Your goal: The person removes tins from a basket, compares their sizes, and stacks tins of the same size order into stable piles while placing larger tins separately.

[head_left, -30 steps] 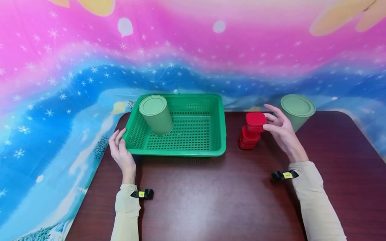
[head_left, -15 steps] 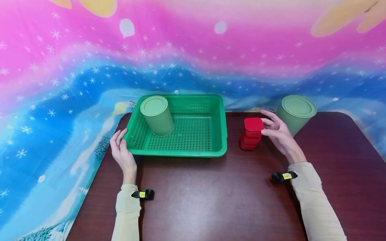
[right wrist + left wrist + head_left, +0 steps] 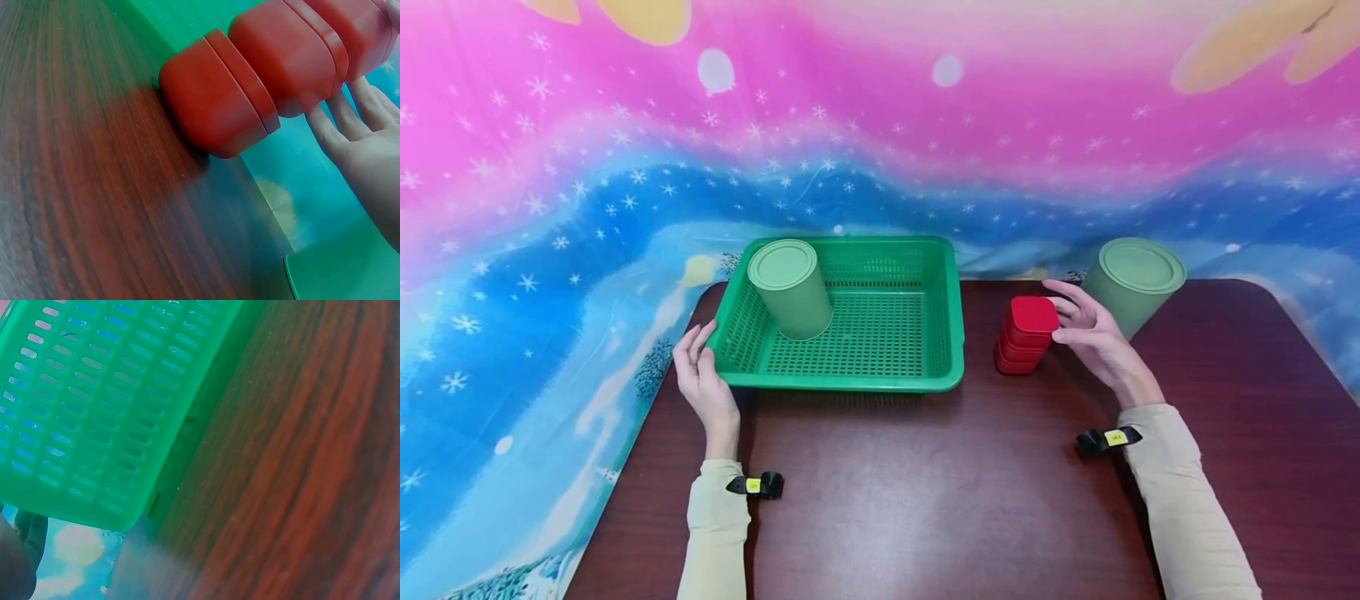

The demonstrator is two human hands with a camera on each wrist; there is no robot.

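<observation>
A stack of three red lidded boxes stands on the table, each a rounded square. At the top box, my right hand pinches its right side with thumb and fingers. In the right wrist view the fingers lie against the upper part of the stack. My left hand rests its fingers against the left outer side of a green perforated basket. Inside the basket's left part stands a pale green lidded can. The left wrist view shows the basket wall and only part of that hand.
A second pale green can stands upright at the table's back right, partly behind the right hand. The brown table meets a printed cloth at its back edge.
My right hand has lowered the top red box, which now lines up on the two below. The left hand and basket have stayed in place.
</observation>
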